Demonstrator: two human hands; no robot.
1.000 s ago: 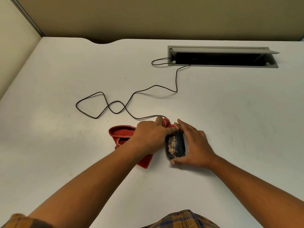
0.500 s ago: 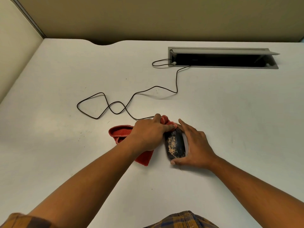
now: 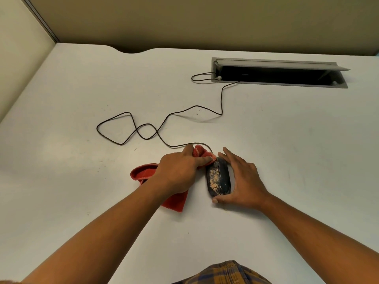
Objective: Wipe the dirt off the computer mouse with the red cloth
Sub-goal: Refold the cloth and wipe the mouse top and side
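A black computer mouse (image 3: 219, 178) lies on the white desk (image 3: 287, 150), its top speckled with tan dirt. My right hand (image 3: 243, 177) cups its right side, with the thumb at the near end and the fingers along the far right edge. My left hand (image 3: 179, 172) grips a red cloth (image 3: 143, 173) and presses a bunched part of it against the mouse's front left corner. More of the cloth trails out under my left wrist.
The mouse's black cable (image 3: 155, 130) loops across the desk to the left and runs back into an open grey cable tray (image 3: 279, 83) at the far right. Beige partition walls stand behind the desk and along its left side.
My left hand has slid the cloth forward a little along the mouse's left side towards its front. My right hand stays on the mouse.
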